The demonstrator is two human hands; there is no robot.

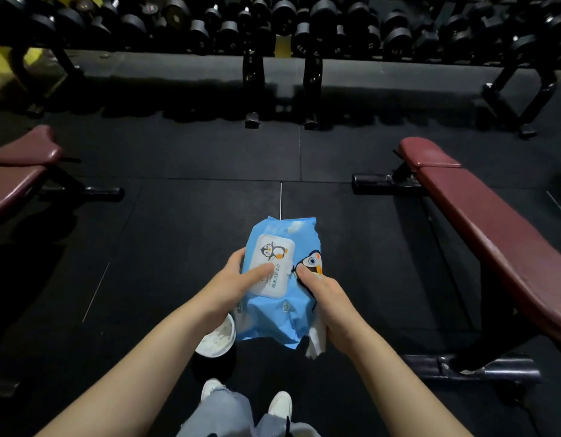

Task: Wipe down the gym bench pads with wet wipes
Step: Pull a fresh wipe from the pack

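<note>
Hands [238, 285] [328, 298] grip wipes pack [272, 316], thumbs on top.

One pack of wet wipes [279, 279], blue, carries one white flip lid [272, 266]. Two penguin pictures show on it: one on the lid, one on the wrapper beside it. One loose white wipe [317, 340] hangs below the pack. Two hands are in view, a left hand [233, 283] and a right hand [328, 294], on two bare forearms. Two maroon benches stand on the floor: one bench at the right [493, 228] and one bench at the left [17, 178]. One white round container [217, 340] sits on the floor. Two white shoes [280, 402] show at the bottom edge. Dumbbells [395, 39] fill the rack beyond; they are too many and too dark to count.
</note>
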